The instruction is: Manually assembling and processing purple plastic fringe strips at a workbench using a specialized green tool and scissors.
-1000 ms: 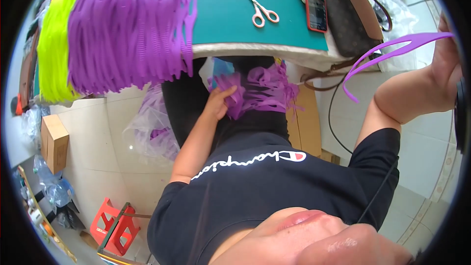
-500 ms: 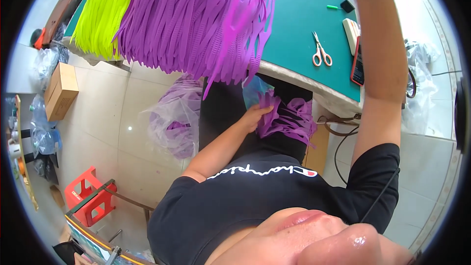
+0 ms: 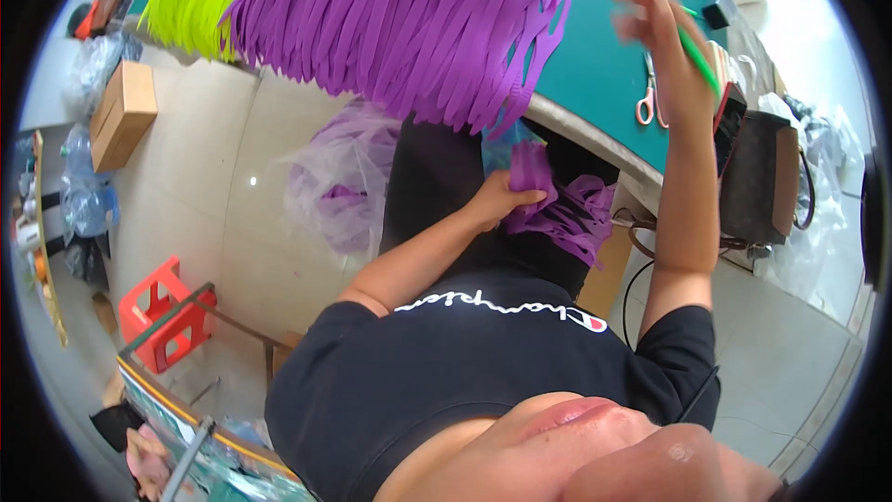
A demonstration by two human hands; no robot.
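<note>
A: Hand status?
B: Left hand (image 3: 505, 197) pinches purple straps (image 3: 531, 169) above the lap (image 3: 435, 167). Right hand (image 3: 671, 48), against green pen (image 3: 699, 59) — blurred, grip unclear.
A: Hazard?
B: Pinch loosening — straps could slide off.

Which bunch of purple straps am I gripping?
The small bundle in your left hand; the big pile hangs over the table edge, and the bagged straps sit on the floor.

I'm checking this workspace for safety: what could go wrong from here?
The purple straps hanging over the edge of the table could slide off if tugged. The loose purple strips on the lap might tangle with the bunch in the left hand. The blurred right hand might knock the scissors, partly hidden behind it in this view.
</note>
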